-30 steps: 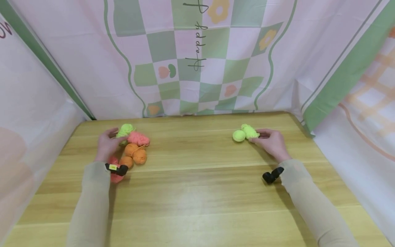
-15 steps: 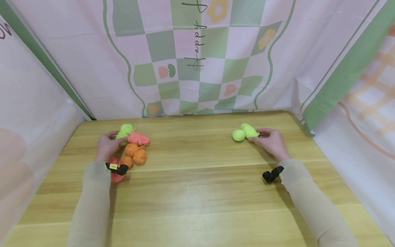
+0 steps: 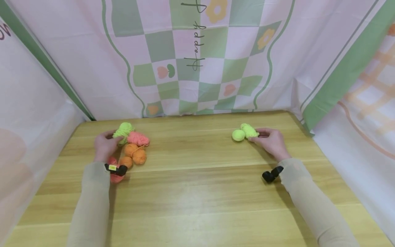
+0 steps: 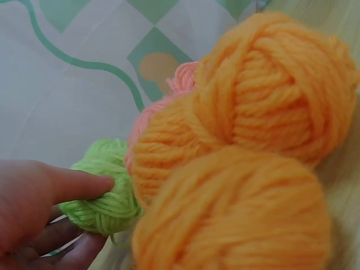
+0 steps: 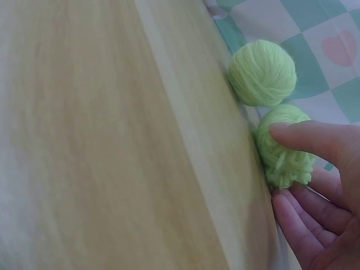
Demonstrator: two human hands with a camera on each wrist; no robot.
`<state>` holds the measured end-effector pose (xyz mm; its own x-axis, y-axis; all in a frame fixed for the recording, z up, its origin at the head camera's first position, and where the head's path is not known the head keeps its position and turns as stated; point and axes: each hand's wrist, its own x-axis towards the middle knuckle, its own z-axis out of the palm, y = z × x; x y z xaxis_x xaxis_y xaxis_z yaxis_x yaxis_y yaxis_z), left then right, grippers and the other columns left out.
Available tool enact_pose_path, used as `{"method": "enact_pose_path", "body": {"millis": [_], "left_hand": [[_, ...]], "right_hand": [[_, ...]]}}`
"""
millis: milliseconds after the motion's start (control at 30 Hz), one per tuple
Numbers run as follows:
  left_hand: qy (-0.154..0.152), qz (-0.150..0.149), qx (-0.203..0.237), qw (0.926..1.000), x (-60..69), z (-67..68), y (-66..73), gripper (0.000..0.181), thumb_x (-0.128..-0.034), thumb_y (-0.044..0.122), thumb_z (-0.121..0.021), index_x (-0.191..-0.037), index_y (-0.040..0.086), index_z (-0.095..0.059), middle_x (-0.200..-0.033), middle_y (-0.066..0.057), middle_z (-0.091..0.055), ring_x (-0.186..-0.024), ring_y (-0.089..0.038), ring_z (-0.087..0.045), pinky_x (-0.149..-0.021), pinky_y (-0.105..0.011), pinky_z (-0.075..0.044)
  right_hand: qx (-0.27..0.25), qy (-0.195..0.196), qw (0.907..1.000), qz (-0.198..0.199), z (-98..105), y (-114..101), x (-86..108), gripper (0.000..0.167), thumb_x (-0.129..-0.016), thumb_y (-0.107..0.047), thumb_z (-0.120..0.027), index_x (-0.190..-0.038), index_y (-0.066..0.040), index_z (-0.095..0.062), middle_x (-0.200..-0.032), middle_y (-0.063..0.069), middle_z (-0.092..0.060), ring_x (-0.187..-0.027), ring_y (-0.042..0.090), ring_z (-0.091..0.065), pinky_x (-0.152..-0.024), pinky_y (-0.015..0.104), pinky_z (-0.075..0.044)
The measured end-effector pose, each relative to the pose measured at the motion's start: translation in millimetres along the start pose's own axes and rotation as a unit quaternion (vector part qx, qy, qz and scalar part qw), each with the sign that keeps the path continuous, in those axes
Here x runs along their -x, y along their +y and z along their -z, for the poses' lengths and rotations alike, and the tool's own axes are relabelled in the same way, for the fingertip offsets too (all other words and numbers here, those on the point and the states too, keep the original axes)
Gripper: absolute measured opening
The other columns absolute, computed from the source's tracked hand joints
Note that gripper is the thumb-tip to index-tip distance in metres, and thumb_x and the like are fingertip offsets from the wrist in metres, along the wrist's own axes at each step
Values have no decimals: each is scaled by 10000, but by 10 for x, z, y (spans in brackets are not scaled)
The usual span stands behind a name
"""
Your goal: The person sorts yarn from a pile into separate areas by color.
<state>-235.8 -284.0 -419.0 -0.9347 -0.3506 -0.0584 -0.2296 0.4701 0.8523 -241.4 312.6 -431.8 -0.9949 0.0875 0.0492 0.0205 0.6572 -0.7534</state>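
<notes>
Now L hand (image 3: 105, 146) is pinching green yarn (image 3: 123, 130) beside pink yarn (image 3: 138, 139), nr orange balls (image 3: 139, 157); R hand (image 3: 273, 142) is pinching lime skein (image 3: 248, 131) w/ lime ball (image 3: 238, 135) sitting beside it on worktop (image 3: 191, 192).

The yarn balls (image 4: 275, 95) look matt and woolly, the table (image 3: 191, 199) smooth, faintly glossy wood, the backdrop (image 3: 213, 72) cloth.

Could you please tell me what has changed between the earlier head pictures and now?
The left hand and the green yarn it pinches have moved slightly left. The right hand still pinches the pale green yarn; the pink yarn and orange balls look unmoved.
</notes>
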Motion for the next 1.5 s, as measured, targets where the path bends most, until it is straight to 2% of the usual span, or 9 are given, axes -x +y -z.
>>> {"method": "enact_pose_path", "body": {"millis": [167, 267, 467, 600, 733, 833, 1033, 1333, 1500], "left_hand": [[184, 109, 338, 9992, 16, 16, 34, 504, -960, 160, -713, -1432, 48, -580, -1369, -197, -580, -1147, -233, -535, -807, -188, -497], [244, 135, 450, 9986, 21, 31, 64, 506, -964, 176, -710, -1440, 65, -578, -1378, -177, -579, -1155, -215, -534, -847, -204, -501], [402, 81, 603, 9973, 25, 64, 129, 509, -972, 216, -710, -1444, 80, -576, -1398, -157, -572, -1209, -227, -524, -946, -264, -492], [518, -50, 735, 9959, 26, 71, 181, 502, -962, 214, -727, -1429, 87, -592, -1392, -147, -590, -1179, -202, -535, -919, -244, -496], [700, -320, 816, 9937, 41, 63, 234, 490, -947, 211, -744, -1403, 86, -617, -1357, -155, -617, -1131, -177, -558, -882, -214, -496], [796, -502, 838, 9920, 58, 50, 276, 490, -942, 233, -750, -1393, 85, -630, -1327, -157, -629, -1129, -181, -569, -882, -217, -495], [792, -676, 949, 9900, 95, 19, 368, 500, -937, 266, -756, -1390, 91, -637, -1299, -144, -636, -1115, -175, -569, -865, -214, -487], [797, -928, 1225, 9849, 175, -42, 499, 452, -926, 210, -776, -1351, 98, -669, -1241, -126, -665, -1073, -163, -583, -831, -199, -499], [726, -953, 1276, 9846, 204, -71, 559, 463, -922, 212, -779, -1355, 98, -662, -1271, -132, -661, -1124, -199, -588, -895, -236, -515]], "right_hand": [[-35, 0, 10000, 12, -7, 1, 4, 646, -842, -369, -854, -1317, 14, -645, -1226, 232, -675, -1087, 347, -655, -910, 360, -514], [-76, -7, 10000, -5, -9, 3, 7, 646, -843, -363, -853, -1322, 15, -641, -1230, 235, -672, -1089, 347, -655, -890, 319, -516], [-100, 1, 9999, -43, -15, 13, -1, 663, -844, -379, -850, -1333, 12, -633, -1241, 238, -664, -1098, 348, -652, -923, 373, -520], [-84, 9, 10000, -38, -18, 27, -6, 673, -842, -393, -851, -1334, 11, -633, -1236, 235, -667, -1091, 343, -656, -912, 351, -522], [-90, 9, 10000, -24, -17, 33, -2, 685, -838, -404, -853, -1336, 11, -632, -1232, 237, -669, -1086, 341, -659, -891, 318, -523], [-84, 6, 10000, -37, -15, 31, 0, 701, -835, -420, -852, -1343, 7, -628, -1237, 238, -666, -1091, 345, -657, -900, 336, -524], [-74, 51, 9999, -49, -31, 43, -9, 692, -837, -421, -850, -1344, -3, -632, -1235, 223, -672, -1089, 335, -658, -902, 337, -530], [-141, 7, 9998, -107, -29, 70, -13, 712, -829, -435, -853, -1351, -8, -626, -1250, 216, -666, -1106, 326, -652, -931, 366, -524], [-159, 2, 9998, -121, -31, 50, -8, 708, -833, -427, -851, -1353, -3, -625, -1252, 219, -665, -1110, 330, -650, -896, 289, -527]]}}
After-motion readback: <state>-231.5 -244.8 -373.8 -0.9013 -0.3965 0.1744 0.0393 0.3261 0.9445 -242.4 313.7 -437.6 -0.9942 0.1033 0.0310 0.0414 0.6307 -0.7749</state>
